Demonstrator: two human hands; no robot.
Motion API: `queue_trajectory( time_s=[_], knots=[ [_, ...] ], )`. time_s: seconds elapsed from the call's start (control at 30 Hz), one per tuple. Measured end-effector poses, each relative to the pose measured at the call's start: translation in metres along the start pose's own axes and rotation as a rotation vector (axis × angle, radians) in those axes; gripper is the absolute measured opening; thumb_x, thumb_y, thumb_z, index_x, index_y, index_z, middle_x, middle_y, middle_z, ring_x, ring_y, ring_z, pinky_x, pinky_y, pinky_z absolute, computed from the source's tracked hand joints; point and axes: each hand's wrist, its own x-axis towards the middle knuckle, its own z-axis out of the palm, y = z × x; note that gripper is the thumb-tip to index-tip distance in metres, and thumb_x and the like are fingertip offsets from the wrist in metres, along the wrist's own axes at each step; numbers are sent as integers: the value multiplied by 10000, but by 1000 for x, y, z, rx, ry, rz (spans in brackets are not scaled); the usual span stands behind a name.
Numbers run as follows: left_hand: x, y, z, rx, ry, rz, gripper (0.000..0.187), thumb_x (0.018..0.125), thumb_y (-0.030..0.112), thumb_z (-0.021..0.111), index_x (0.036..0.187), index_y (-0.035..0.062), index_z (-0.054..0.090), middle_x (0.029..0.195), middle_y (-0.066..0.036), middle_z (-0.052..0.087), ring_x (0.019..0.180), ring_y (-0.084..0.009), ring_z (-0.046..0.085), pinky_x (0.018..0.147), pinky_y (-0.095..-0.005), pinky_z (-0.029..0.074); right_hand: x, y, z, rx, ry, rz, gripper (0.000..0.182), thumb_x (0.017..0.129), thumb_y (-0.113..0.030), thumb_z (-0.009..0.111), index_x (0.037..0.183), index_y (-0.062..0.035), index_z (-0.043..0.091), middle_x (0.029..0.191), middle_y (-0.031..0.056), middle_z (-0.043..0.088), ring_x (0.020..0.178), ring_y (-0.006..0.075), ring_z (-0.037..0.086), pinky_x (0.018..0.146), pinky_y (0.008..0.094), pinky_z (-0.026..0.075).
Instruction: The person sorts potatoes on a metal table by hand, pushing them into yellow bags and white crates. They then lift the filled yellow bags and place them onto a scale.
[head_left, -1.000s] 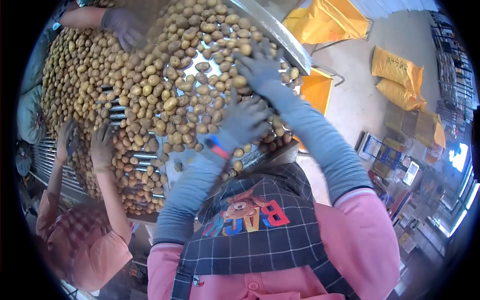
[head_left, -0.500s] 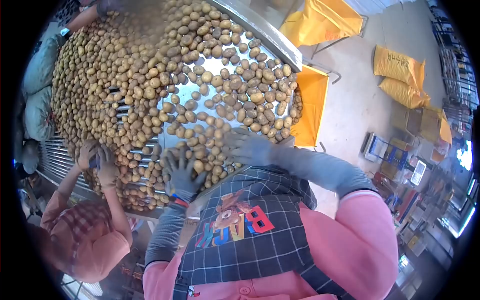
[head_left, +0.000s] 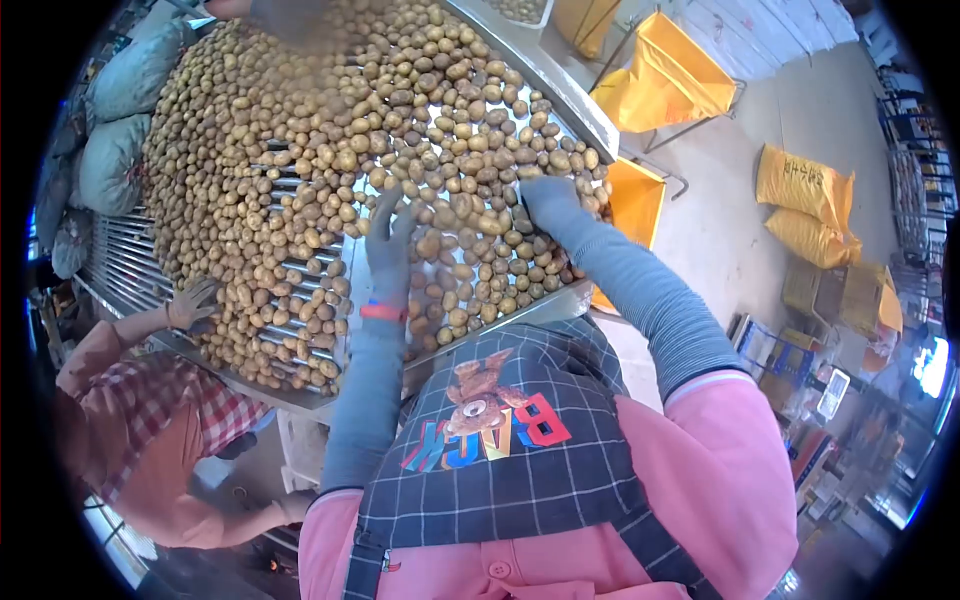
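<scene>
Potatoes (head_left: pixel 240 200) cover the metal sorting table (head_left: pixel 350 262) in a thick layer, thinner toward the right end. My left hand (head_left: pixel 390 250), in a grey glove with a red band at the wrist, is among the potatoes at the middle, fingers apart and pointing away from me, holding nothing visible. My right hand (head_left: pixel 550 205), also gloved in grey, reaches over the potatoes near the table's right end. Its fingers point down and are mostly hidden, so any grip cannot be made out.
At the lower left is a co-worker (head_left: pixel 170 440) with a gloved hand at the table edge; another gloved hand (head_left: pixel 290 20) is at the top. Yellow sacks (head_left: pixel 805 190) lie on the floor, a yellow bag (head_left: pixel 665 75) hangs on a frame, and grey sacks (head_left: pixel 115 165) stand left.
My left hand has moved forward over the potatoes. My right hand has moved forward and right. The co-worker has drawn one hand back from the table, and the view has shifted.
</scene>
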Motion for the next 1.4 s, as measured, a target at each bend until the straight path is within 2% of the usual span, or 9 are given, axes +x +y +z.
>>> queue_trajectory(
  time_s=[0.27, 0.43, 0.63, 0.73, 0.87, 1.0, 1.13, 1.23, 1.4],
  knots=[
    [-120, -9, -27, -1282, -365, -620, 481, 1037, 353, 470, 1405, 44, 488, 1371, -121, 574, 1242, -245, 555, 1088, -415, 437, -93, -81, -11, 575, -8, -469, 499, 971, -461, 516, 1371, -165, 553, 1329, 148, 598, 1238, 303, 571, 1082, 440, 410],
    [-128, -33, -114, -950, 223, -507, 204, 907, 138, 623, 1079, 32, 651, 943, 19, 615, 667, -38, 470, 454, -165, 344, -107, -1, 71, -140, 169, -841, 515, 983, -464, 486, 1438, -224, 451, 1540, 87, 385, 1457, 276, 299, 1214, 554, 113],
    [-168, -76, -133, 856, 245, -302, 383, 875, 220, 626, 1237, 101, 585, 1181, -128, 627, 997, -305, 633, 855, -403, 525, -42, 10, -1, 42, 307, -298, 307, 889, -334, 599, 1156, -194, 660, 1223, 68, 635, 1145, 285, 596, 994, 493, 406],
    [-139, -75, -63, 993, 55, -178, 532, 892, 308, 581, 1399, 178, 484, 1217, -198, 610, 1124, -387, 600, 942, -475, 486, -23, -92, -19, 418, 397, -452, 226, 841, -196, 598, 1043, -171, 699, 934, 95, 685, 951, 326, 670, 785, 460, 531],
    [-106, -57, -34, 756, -292, -259, 465, 874, 331, 629, 1295, 141, 577, 1188, -143, 648, 1093, -357, 621, 908, -452, 496, -40, -144, 13, 214, 100, -540, 287, 902, -112, 565, 1182, -157, 608, 1258, 129, 567, 1085, 350, 642, 862, 480, 534],
    [-89, -56, -132, 824, 270, 254, 436, 814, 0, 616, 1250, 18, 592, 1189, -150, 615, 1057, -284, 619, 889, -342, 520, -46, -58, 19, 145, -38, -459, 311, 869, -171, 611, 1174, -219, 575, 1202, 123, 571, 1047, 316, 641, 843, 469, 507],
    [-56, -62, -190, -21, 673, -106, 718, 807, -104, 483, 1493, 80, 378, 1452, -235, 422, 1256, -376, 524, 939, -479, 526, -13, 8, -19, -12, -102, -296, 411, 807, -289, 650, 1193, -148, 627, 1215, 110, 601, 1114, 319, 617, 954, 426, 499],
    [-34, -74, -134, 1012, 217, -48, 644, 804, 42, 579, 1435, 122, 479, 1500, -266, 370, 1359, -443, 395, 1095, -530, 371, 50, -6, -98, 497, 97, 31, 542, 817, -380, 625, 1288, -114, 597, 1209, 198, 660, 1097, 356, 649, 977, 416, 498],
    [-35, -48, -35, 1028, 10, 343, 555, 817, 46, 598, 1368, 88, 547, 1457, -246, 436, 1327, -416, 446, 1110, -492, 369, 98, -89, -51, 278, 385, -11, 495, 902, -208, 566, 1390, -163, 502, 1355, 123, 571, 1272, 331, 530, 1029, 438, 453]
  ],
)
